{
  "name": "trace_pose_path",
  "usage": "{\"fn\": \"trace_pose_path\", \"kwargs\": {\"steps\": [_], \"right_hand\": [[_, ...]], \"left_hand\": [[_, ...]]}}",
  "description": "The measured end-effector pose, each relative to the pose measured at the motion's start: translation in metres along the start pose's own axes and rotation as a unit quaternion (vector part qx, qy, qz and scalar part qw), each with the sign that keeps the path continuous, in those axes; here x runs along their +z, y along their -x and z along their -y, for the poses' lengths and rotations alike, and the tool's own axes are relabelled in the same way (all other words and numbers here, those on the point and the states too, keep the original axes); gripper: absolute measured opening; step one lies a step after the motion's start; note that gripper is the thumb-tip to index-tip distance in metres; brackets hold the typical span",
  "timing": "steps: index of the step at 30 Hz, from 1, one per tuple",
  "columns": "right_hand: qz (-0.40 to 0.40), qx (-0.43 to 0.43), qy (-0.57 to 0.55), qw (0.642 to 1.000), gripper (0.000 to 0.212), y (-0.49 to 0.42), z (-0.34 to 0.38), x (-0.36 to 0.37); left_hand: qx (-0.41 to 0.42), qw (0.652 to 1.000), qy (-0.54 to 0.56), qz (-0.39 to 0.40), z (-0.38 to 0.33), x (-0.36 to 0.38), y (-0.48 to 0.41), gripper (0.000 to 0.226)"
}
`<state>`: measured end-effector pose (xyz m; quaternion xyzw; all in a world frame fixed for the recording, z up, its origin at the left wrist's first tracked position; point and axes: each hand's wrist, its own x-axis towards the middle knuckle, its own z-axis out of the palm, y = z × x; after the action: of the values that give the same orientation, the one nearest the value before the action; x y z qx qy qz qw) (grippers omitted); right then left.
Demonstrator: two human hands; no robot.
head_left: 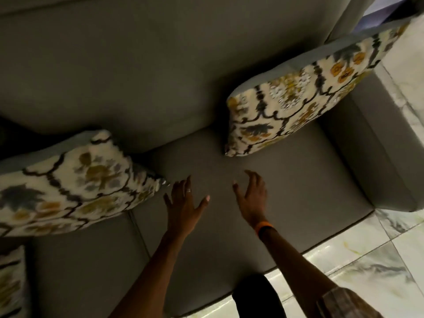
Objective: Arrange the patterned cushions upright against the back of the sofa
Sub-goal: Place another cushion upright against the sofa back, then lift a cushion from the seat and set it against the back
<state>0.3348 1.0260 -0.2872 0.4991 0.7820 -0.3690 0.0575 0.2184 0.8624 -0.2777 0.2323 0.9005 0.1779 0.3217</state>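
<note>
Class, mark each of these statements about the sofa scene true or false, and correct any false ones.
1. Both hands are empty. True: left hand and right hand hold nothing.
2. The right cushion leans against the sofa back. True.
3. The right wrist is bare. False: it wears an orange band.
4. The floor is carpeted. False: pale marble-look tiles.
5. The left cushion is plain grey. False: patterned.

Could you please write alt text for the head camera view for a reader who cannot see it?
Two open, empty hands, left hand and right hand, reach over a grey sofa seat between two patterned cushions: the right cushion leans against the sofa back, the left cushion lies tilted. A third cushion's corner shows at lower left.
</note>
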Motion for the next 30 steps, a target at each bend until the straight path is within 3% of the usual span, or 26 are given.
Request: {"fn": "trace_pose_path", "kwargs": {"steps": [3,6,12,16,19,21,23,26,28,30], "right_hand": [[0.043,-0.086,0.103,0.99,0.083,0.065,0.033,0.073],[0.061,-0.151,0.165,0.973,0.081,0.133,0.076,0.142],[0.124,-0.186,0.145,0.964,0.085,0.281,0.188,0.296],[0.219,-0.106,0.007,0.97,0.082,0.361,0.267,0.401],[0.248,-0.009,-0.135,0.959,0.07,0.397,0.302,0.466],[0.25,0.044,-0.209,0.944,0.053,0.403,0.303,0.502],[0.233,0.084,-0.237,0.939,0.055,0.407,0.305,0.52],[0.196,0.062,-0.263,0.943,0.047,0.406,0.312,0.53],[0.172,0.013,-0.269,0.947,0.066,0.416,0.343,0.524],[0.176,-0.046,-0.323,0.929,0.074,0.426,0.374,0.513]], "left_hand": [[-0.006,0.995,-0.096,-0.02,0.095,-0.019,0.045,0.088],[-0.039,0.99,-0.126,-0.049,0.196,-0.052,0.094,0.081],[-0.151,0.976,-0.088,-0.128,0.418,-0.138,0.219,0.074],[-0.294,0.939,0.006,-0.18,0.553,-0.193,0.289,0.085],[-0.356,0.911,0.119,-0.174,0.632,-0.217,0.316,0.105],[-0.381,0.867,0.274,-0.169,0.676,-0.231,0.321,0.128],[-0.392,0.825,0.38,-0.145,0.701,-0.241,0.317,0.135],[-0.36,0.794,0.473,-0.124,0.714,-0.257,0.309,0.104],[-0.322,0.783,0.506,-0.163,0.722,-0.273,0.309,0.087],[-0.296,0.782,0.503,-0.219,0.728,-0.293,0.311,0.11]]}}
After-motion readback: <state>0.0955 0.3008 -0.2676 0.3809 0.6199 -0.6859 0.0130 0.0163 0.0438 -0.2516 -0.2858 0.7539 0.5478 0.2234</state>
